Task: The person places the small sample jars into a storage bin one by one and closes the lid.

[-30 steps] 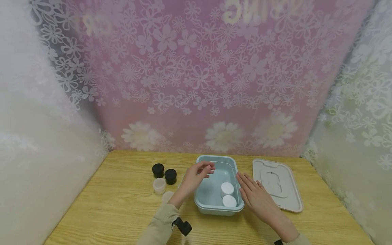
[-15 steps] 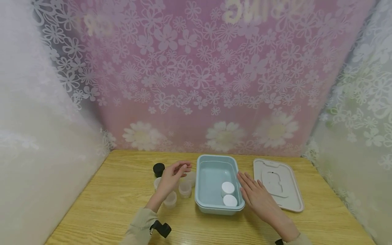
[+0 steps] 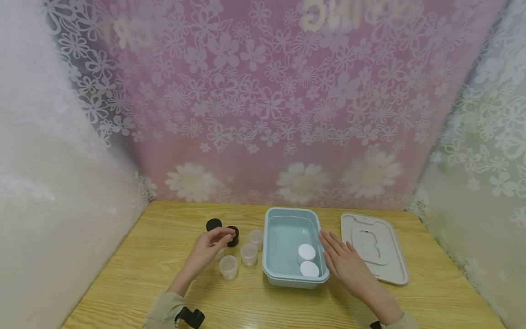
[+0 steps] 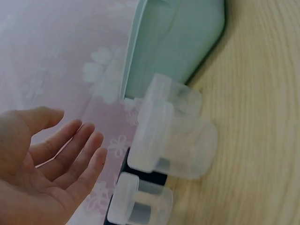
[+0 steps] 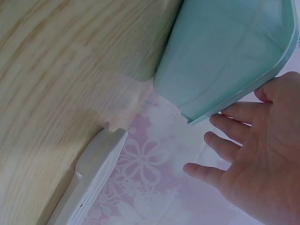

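My left hand [image 3: 202,250] hovers over the small jars left of the box, its fingers loosely bent and nothing in them. Beneath and beside it stand several translucent jars [image 3: 228,267], one of them partly hidden by the hand. Two black jars [image 3: 213,224] stand behind, the nearer one overlapped by my fingertips in the head view. My right hand [image 3: 349,269] touches the right rim of the light blue plastic box [image 3: 283,246] with fingers extended, as the right wrist view [image 5: 262,145] of that hand also shows. Inside the box, two white-topped jars [image 3: 306,252] sit at the near right corner.
To the right of the box, a whitish rectangular lid [image 3: 392,260] lies on the wooden table [image 3: 131,283]. A pink floral curtain [image 3: 263,114] hangs behind the table, with pale curtains at both sides.
My left hand has moved from over the box leftward and a little toward me, above the small jars, uncovering several translucent ones. My right hand has stayed at the box rim.
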Motion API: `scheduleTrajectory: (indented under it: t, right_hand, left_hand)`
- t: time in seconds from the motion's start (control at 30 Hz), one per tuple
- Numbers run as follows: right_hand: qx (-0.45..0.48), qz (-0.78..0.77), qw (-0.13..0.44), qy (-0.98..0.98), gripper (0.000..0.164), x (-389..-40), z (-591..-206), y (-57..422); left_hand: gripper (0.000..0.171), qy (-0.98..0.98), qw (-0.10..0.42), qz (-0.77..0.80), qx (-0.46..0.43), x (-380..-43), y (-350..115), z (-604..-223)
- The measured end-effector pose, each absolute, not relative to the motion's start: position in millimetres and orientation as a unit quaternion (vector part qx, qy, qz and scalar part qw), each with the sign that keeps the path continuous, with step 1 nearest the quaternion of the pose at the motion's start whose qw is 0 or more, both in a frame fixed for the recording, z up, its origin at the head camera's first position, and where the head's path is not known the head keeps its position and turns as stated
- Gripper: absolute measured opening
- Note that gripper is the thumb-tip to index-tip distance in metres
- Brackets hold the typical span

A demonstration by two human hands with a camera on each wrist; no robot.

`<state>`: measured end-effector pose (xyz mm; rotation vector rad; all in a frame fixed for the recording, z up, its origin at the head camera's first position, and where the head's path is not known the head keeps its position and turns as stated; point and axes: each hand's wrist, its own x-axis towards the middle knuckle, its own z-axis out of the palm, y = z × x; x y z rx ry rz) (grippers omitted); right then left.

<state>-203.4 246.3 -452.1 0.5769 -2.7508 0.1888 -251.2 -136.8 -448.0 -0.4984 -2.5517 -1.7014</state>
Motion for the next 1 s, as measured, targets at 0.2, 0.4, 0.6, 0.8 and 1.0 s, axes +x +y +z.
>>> scheduleTrajectory:
  t: [0.2, 0.4, 0.6, 0.8, 1.0]
  right_hand:
    - [0.196, 0.076, 0.164, -0.964, 0.05, -203.0, -451.3, 245.8]
    - [0.196, 0.075, 0.163, -0.964, 0.05, -203.4, -452.4, 245.6]
    - [0.194, 0.075, 0.158, -0.965, 0.05, -203.2, -452.1, 246.0]
    - [0.201, 0.071, 0.176, -0.961, 0.05, -203.0, -452.1, 245.5]
    - [0.203, 0.07, 0.176, -0.961, 0.05, -203.1, -453.1, 245.7]
  left_hand:
    - [0.023, -0.837, -0.016, -0.512, -0.193, -244.1, -150.9, -457.5]
    - [0.035, -0.827, -0.066, -0.507, -0.233, -239.1, -158.5, -467.1]
    - [0.053, -0.818, -0.085, -0.514, -0.245, -233.9, -158.0, -471.8]
    - [0.059, -0.836, -0.078, -0.489, -0.235, -230.8, -154.8, -476.0]
    - [0.057, -0.841, -0.072, -0.486, -0.226, -229.1, -154.0, -476.0]
